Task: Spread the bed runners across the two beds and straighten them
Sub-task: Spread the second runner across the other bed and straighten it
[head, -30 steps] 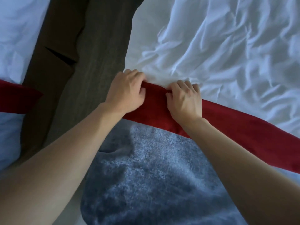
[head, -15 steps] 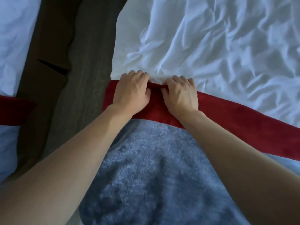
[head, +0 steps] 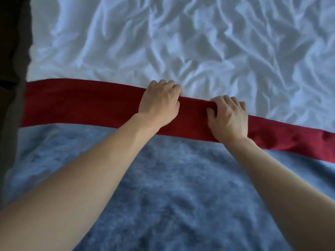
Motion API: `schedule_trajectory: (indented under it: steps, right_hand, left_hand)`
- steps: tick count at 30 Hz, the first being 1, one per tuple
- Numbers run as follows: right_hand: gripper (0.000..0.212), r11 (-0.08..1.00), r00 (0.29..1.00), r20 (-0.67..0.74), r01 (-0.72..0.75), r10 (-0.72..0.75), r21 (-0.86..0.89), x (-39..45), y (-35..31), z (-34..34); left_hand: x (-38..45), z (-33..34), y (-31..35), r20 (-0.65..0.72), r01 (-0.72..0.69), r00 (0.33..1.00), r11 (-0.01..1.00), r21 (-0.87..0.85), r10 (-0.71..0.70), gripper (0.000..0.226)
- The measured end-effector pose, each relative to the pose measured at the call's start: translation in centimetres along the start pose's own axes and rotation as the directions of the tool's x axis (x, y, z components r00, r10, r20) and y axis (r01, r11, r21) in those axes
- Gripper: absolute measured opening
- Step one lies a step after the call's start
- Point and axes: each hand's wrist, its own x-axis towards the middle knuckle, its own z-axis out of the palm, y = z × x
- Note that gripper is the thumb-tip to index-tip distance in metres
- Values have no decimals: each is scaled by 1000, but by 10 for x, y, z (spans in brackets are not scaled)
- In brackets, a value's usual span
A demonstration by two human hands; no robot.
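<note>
both arms reach toward twelve o'clock; left hand [head: 160,104] and right hand [head: 229,117], fingers curled, grip the red runner's [head: 81,102] far edge on the bed [head: 199,42].

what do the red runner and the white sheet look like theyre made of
Red runner: likely a thick woven or velvety fabric, matte with a faint sheen at its right end; it lies mostly flat with few creases. White sheet: probably thin cotton or a cotton blend, smooth and matte; it is covered in fine sharp wrinkles. Neither weave is visible.
</note>
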Motion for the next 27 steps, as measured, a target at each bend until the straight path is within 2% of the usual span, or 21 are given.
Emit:
schedule_trajectory:
  steps: [5, 8, 12, 16, 22, 27]
  right_hand:
    - [21, 999, 993, 111, 34, -36, 19, -13, 97, -19]
    - [23, 997, 985, 156, 68, -71, 22, -19, 146, -30]
    - [27, 996, 968, 234, 89, -85, -4, -24, 191, -43]
    - [18, 990, 964, 226, 135, -138, 25, -30, 212, -46]
    - [13, 996, 986, 146, 78, -82, 38, -9, 210, -40]
    - [17, 996, 982, 167, 76, -83, 50, -31, 209, -39]
  left_hand:
    - [39, 27, 105, 69, -64, 996, 995, 76, 59, 17]
    - [59, 41, 161, 163, -118, 982, 985, 122, 97, 22]
    - [73, 49, 216, 327, -129, 942, 979, 160, 71, 16]
    - [75, 51, 230, 324, -92, 946, 971, 219, 16, 10]
    - [83, 46, 220, 131, -49, 991, 970, 238, 18, 6]
    - [75, 55, 222, 227, -84, 973, 972, 221, 32, 10]
